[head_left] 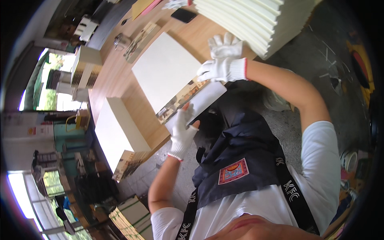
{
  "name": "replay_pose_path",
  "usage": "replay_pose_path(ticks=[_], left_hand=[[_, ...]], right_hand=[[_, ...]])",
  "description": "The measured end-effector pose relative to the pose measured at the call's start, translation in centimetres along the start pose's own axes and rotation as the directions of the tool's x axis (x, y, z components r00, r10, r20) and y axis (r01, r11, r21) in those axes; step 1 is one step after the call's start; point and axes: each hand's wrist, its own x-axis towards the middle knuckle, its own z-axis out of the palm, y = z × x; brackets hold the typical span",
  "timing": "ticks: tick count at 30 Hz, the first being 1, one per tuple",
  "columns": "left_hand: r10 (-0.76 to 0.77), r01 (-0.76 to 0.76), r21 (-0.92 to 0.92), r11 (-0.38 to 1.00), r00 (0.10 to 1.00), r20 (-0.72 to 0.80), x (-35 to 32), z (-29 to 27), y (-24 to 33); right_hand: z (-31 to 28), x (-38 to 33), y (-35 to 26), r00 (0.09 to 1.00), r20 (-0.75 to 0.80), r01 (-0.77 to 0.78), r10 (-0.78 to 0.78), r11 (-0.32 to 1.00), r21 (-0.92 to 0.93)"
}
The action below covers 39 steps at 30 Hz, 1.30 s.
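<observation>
Nearest is the dark apron (250, 146), its front close to the table's edge. Just beyond it, the left hand (182, 134), in a white glove with bare thumb and finger tips, reaches up at the near side of a white block (168, 74). Its thumb stands away from the fingers, and one fingertip lies at the block's patterned edge (182, 96); I cannot tell whether it grips anything. The right hand (220, 71), also gloved, lies over the block's near right corner, fingers together and slightly bent; whether they pinch or merely press is hidden.

The block sits at the near side of the table (140, 114), with a white flap (207, 100) sticking out below the patterned edge, past the table. Whether the flap is joined to the block does not show. Being unsupported there, it could crease or catch on the apron if the person leans in. Uneven pressure from the hands might skew the block or slide its layers, should they be loose.

A spare glove (225, 47) lies just beyond the right hand and could get dragged along by a sweep of the wrist. To the left, a second block (116, 132) reaches the table's edge, where an elbow bump might tip it. Farther off stand a tall pleated stack (240, 18) and a jar (121, 41); a phone (184, 15) lies flat.
</observation>
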Motion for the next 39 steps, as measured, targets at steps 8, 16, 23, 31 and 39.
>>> replay_pose_path(ticks=[8, 16, 23, 31, 39], left_hand=[[-0.492, -0.183, -0.956, -0.231, 0.869, -0.047, 1.4, -2.4, -5.5], [-0.609, -0.255, -0.966, 0.032, 0.761, -0.221, 7.1, -3.2, -5.9], [-0.543, -0.228, -0.973, -0.025, 0.82, -0.178, 4.4, -6.7, -7.3], [-0.347, -0.375, -0.874, 0.309, 0.811, -0.471, -2.7, -5.4, -2.3], [-0.075, -0.502, -0.319, 0.804, 0.446, -0.892, -15.9, -16.3, -1.9]], right_hand=[[-1.0, 0.6, -0.1, 0.94, 0.292, -0.181, 0.176, 0.983, -0.011], [-5.7, 3.2, -2.6, 0.945, 0.325, -0.106, -0.037, 0.904, 0.414], [1.9, 11.7, -5.0, 0.851, 0.408, -0.485, -0.332, -0.195, 0.853], [2.1, 8.4, -7.6, 0.963, 0.181, -0.228, -0.2, -0.247, 0.942], [-4.4, 6.7, -22.4, 0.995, -0.096, 0.081, -0.039, -0.284, 0.955]])
